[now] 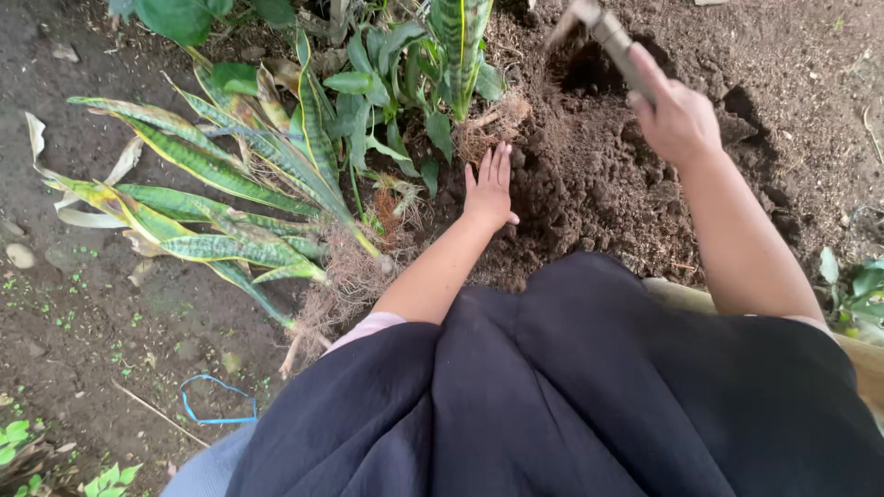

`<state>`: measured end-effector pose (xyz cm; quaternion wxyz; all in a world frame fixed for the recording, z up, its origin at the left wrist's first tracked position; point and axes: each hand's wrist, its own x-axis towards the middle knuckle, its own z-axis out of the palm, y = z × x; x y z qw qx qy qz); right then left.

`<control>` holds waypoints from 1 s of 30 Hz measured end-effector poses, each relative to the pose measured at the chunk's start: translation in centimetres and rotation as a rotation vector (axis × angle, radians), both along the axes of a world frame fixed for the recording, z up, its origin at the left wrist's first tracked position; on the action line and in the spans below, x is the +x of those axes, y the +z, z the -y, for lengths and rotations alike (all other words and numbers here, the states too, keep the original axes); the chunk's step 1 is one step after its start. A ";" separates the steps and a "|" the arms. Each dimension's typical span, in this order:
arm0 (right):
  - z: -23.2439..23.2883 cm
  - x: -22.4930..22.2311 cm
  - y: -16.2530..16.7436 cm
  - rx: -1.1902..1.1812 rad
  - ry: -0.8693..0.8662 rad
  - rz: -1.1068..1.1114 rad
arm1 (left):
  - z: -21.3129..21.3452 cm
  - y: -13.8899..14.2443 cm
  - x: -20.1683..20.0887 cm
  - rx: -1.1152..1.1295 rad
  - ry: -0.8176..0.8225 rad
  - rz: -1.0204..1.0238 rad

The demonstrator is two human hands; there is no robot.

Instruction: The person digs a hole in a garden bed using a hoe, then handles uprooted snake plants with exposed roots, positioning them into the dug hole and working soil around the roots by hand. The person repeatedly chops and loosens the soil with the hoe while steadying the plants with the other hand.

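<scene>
My left hand [489,190] lies flat with fingers together on loose dark soil [589,189], beside the roots of uprooted striped long-leaved plants [235,198]. My right hand [677,115] is raised and gripped around the handle of a digging tool [603,32], which is blurred above a dug hole [589,69] in the soil. A root clump [493,124] sits just beyond my left fingertips.
Dark cloth [571,396] over my lap fills the lower frame. A blue loop of cord [214,400] lies on the ground at lower left. Broad green-leaved plants [387,74] stand at the top. Small stones [18,253] dot the left.
</scene>
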<state>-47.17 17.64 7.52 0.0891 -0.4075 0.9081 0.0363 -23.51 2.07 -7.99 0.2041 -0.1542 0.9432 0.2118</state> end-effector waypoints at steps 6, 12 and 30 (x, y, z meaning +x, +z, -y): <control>0.4 -0.1 -2.8 -0.116 0.141 -0.094 | -0.2 0.3 -0.2 0.003 0.005 0.040; 2.4 -1.3 -1.9 0.255 0.046 0.024 | 0.1 0.7 -0.2 0.019 -0.006 0.065; 3.5 2.3 4.1 -0.021 -0.463 0.345 | -0.5 -1.1 0.2 0.011 0.019 -0.017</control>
